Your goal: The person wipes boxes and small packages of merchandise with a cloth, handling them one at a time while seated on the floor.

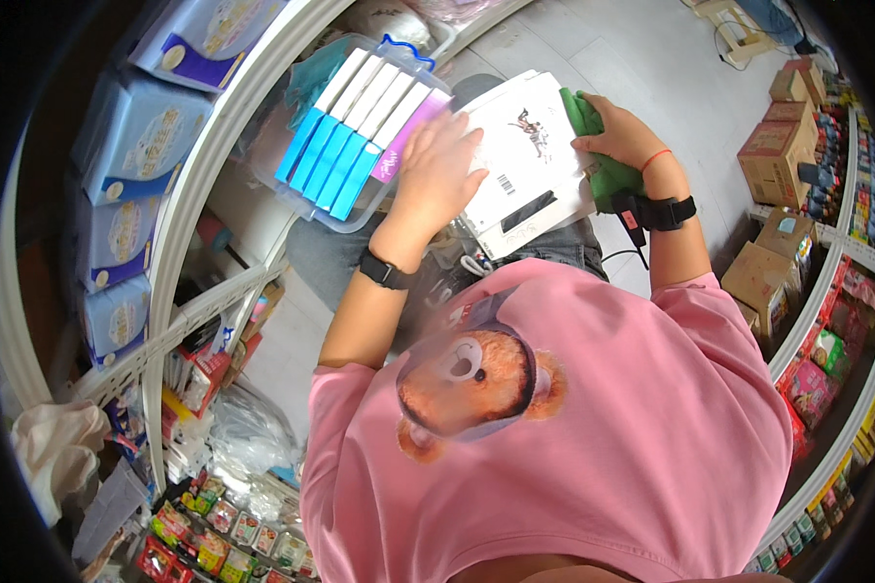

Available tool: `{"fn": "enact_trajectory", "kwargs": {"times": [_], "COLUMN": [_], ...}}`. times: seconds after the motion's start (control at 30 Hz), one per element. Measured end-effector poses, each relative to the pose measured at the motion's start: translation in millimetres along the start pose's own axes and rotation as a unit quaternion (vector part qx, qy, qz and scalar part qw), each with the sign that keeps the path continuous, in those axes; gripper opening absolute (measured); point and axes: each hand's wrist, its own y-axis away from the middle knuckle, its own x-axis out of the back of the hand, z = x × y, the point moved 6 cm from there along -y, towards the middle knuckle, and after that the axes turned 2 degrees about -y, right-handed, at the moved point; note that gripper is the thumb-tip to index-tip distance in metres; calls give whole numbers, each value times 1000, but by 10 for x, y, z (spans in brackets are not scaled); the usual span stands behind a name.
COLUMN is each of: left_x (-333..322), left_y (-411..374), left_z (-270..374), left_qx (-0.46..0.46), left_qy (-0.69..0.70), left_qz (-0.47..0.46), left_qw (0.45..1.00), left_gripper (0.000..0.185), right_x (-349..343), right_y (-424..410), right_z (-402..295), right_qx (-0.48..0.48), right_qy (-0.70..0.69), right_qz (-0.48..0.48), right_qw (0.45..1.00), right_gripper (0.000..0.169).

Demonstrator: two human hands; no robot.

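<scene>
A flat white box [514,138] with a small printed figure and a barcode rests over my lap. At its lower end a paler edge [529,222] shows a dark rectangle. My right hand [616,135] grips a green cloth [580,120] against the box's right side, with the thumb at the edge. My left hand [437,171] is blurred, its fingers spread over the left side of the white box, beside a purple box [415,131]. That purple box stands in a row with several blue-and-white boxes [343,157] in a clear plastic bin [350,224].
Shelving with blue packs [142,138] rises at my left. Cardboard boxes [773,160] stand along the right shelves, near packaged goods [820,379]. Snack packs [211,546] and clear plastic wrapping [251,430] lie at lower left. A wooden stool [736,33] is on the tiled floor.
</scene>
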Motion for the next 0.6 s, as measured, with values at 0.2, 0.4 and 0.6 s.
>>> {"fn": "enact_trajectory", "kwargs": {"times": [0.2,0.4,0.6], "left_x": [-376,-354,54], "left_y": [-198,-269,-245], "left_z": [-120,-141,-327], "left_qx": [105,121,139], "left_qy": [21,0,125], "left_qz": [-42,-133,-128], "left_qw": [993,984,974], "left_gripper": [98,115,88], "right_x": [-141,-239,-280], "right_y": [-42,-248,-104], "right_z": [148,445,136], "right_qx": [22,108,39], "right_qy": [-9,-87,-264], "right_qz": [-50,-68,-85], "right_qw": [998,988,960], "right_gripper": [73,51,52]}}
